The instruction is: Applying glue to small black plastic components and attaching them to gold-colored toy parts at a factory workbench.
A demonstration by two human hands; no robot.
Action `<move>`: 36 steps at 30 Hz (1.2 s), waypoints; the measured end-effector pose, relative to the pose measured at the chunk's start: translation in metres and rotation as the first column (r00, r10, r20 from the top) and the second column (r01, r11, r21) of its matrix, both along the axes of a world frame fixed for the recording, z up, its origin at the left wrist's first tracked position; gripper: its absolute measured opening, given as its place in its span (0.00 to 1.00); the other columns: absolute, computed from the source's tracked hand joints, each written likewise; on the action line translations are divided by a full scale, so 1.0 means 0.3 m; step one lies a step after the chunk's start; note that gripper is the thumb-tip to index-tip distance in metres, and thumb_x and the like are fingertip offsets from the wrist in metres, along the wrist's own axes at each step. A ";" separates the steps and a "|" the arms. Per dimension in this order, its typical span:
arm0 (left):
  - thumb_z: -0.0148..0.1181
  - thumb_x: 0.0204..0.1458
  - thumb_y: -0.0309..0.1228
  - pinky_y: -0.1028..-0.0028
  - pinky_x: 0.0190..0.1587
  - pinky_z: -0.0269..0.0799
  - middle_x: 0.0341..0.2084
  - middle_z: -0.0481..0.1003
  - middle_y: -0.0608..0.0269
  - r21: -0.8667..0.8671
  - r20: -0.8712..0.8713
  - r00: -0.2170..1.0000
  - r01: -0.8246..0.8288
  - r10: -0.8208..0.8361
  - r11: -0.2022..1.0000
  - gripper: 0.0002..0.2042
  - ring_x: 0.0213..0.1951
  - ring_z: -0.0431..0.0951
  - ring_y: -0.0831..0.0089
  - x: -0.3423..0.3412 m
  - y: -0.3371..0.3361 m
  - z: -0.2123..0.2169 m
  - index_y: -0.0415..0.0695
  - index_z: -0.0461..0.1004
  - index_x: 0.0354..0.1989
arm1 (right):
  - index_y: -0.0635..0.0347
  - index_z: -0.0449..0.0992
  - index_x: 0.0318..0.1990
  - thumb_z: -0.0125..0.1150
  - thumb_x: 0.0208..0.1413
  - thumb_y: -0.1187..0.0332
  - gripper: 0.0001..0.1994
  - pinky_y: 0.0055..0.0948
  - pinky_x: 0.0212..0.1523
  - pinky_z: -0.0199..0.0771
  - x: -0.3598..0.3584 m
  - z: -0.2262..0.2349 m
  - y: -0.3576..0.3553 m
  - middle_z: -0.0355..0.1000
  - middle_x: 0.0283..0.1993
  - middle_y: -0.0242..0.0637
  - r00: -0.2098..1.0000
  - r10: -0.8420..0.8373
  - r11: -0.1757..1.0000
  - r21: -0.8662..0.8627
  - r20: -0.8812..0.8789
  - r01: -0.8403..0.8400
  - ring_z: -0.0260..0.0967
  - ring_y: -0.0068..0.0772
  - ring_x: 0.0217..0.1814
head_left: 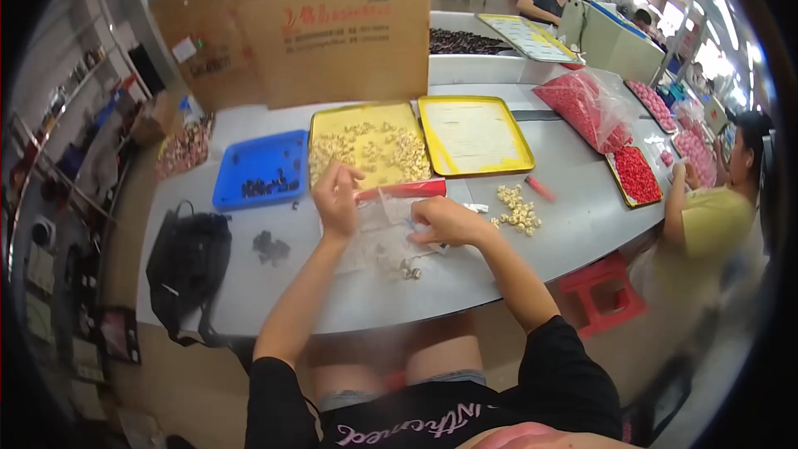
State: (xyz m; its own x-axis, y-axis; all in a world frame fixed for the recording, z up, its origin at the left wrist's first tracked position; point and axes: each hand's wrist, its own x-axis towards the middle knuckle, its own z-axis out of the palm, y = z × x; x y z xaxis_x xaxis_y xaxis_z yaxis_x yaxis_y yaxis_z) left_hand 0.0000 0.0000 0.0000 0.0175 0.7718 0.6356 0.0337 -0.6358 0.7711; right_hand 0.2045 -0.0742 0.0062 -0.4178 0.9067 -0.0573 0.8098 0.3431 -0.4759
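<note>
My left hand point(337, 204) is raised over the table with its fingers curled toward the thumb; what they pinch, if anything, I cannot make out. Opposite it, my right hand point(449, 221) bends its fingers onto a crumpled clear plastic bag point(379, 229) lying between the hands. A few small shiny pieces point(409, 271) are at the bag's near end. Just beyond the hands lies a long red object point(407, 189). Past that stands a yellow tray point(366, 116) of small cream-gold pieces. A loose pile of similar pieces point(519, 211) sits right of my right hand.
A blue tray point(258, 150) with dark pieces and a black bag point(189, 262) are at left. A yellow-rimmed white tray point(474, 133), a bag of pink-red pieces point(586, 108) and a tray of red pieces point(637, 176) are rightward. A cardboard box point(332, 58) stands behind; a co-worker point(719, 216) sits right.
</note>
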 end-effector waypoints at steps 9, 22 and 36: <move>0.52 0.55 0.28 0.73 0.37 0.68 0.27 0.74 0.58 -0.086 -0.506 0.862 -0.088 0.033 0.992 0.07 0.31 0.74 0.68 -0.204 0.008 0.157 0.38 0.73 0.30 | 0.64 0.68 0.36 0.70 0.43 0.64 0.19 0.37 0.36 0.69 0.041 -0.045 -0.024 0.70 0.33 0.43 0.954 0.004 0.938 0.331 -0.301 0.101 0.68 0.45 0.36; 0.65 0.45 0.29 0.63 0.54 0.64 0.47 0.70 0.55 0.081 -0.800 0.536 -0.347 0.268 0.934 0.15 0.50 0.67 0.54 -0.572 -0.257 -0.016 0.43 0.75 0.43 | 0.60 0.72 0.40 0.74 0.38 0.60 0.23 0.33 0.44 0.70 0.090 0.017 -0.033 0.71 0.39 0.41 0.994 0.003 0.995 0.102 -0.107 0.008 0.69 0.39 0.42; 0.62 0.48 0.21 0.77 0.37 0.73 0.39 0.76 0.61 -0.216 -0.509 0.844 -0.317 0.171 0.923 0.08 0.36 0.77 0.73 -0.592 -0.281 -0.088 0.38 0.78 0.38 | 0.61 0.73 0.43 0.70 0.43 0.68 0.19 0.35 0.46 0.71 0.029 0.059 -0.046 0.72 0.40 0.43 0.992 0.005 1.000 0.031 -0.123 -0.001 0.70 0.41 0.44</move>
